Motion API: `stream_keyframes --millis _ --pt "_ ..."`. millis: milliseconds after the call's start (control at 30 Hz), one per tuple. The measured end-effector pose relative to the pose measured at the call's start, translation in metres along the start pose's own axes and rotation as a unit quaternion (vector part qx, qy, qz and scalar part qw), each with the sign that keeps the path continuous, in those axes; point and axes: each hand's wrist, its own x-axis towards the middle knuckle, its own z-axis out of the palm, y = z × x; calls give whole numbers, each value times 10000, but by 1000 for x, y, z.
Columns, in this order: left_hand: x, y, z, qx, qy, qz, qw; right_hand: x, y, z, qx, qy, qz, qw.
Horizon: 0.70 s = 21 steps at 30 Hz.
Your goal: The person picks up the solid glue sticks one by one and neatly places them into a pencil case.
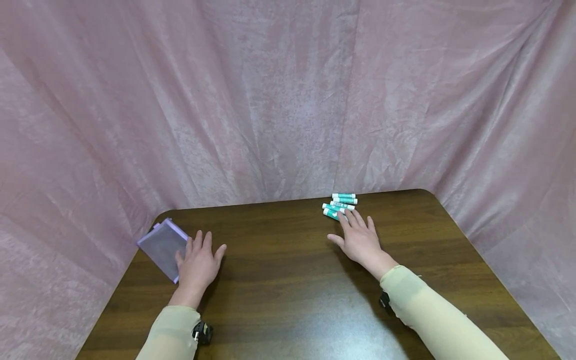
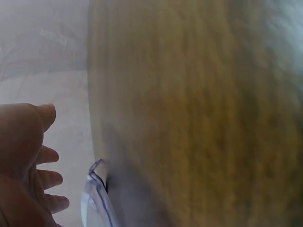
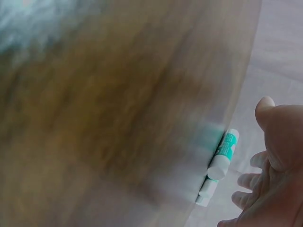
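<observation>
Head view shows both hands stretched over a wooden table [image 1: 279, 270], palms down and fingers spread, with nothing held in either. From the table's middle, the left hand [image 1: 197, 267] lies towards nine o'clock, and a purple-edged pouch [image 1: 163, 247] sits just beyond it, at about ten o'clock from the knuckles. Its far corner reaches the table's edge, and it lies askew, as though laid down rather than lined up. Towards one o'clock, near the far edge, five green-and-white sticks [image 1: 342, 205] lie on their sides in a loose cluster, perhaps grouped so that one reach covers them all; being round, they seem steadier bunched than scattered. The right hand [image 1: 359, 243] is at about two o'clock, its fingertips overlapping the nearest sticks from above. Both wrist views show the fingers apart from pouch and sticks, so the hands appear to hover, the wide spread probably leaving them unburdened. A pink curtain [image 1: 288, 100] hangs past twelve o'clock, likely there to screen the background.
</observation>
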Motion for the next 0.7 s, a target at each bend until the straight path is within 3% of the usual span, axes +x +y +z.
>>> stream_keyframes --millis 700 --pt "2 -25 0 -58 -291 -311 9991 11 15 -1 -66 -167 313 9994"
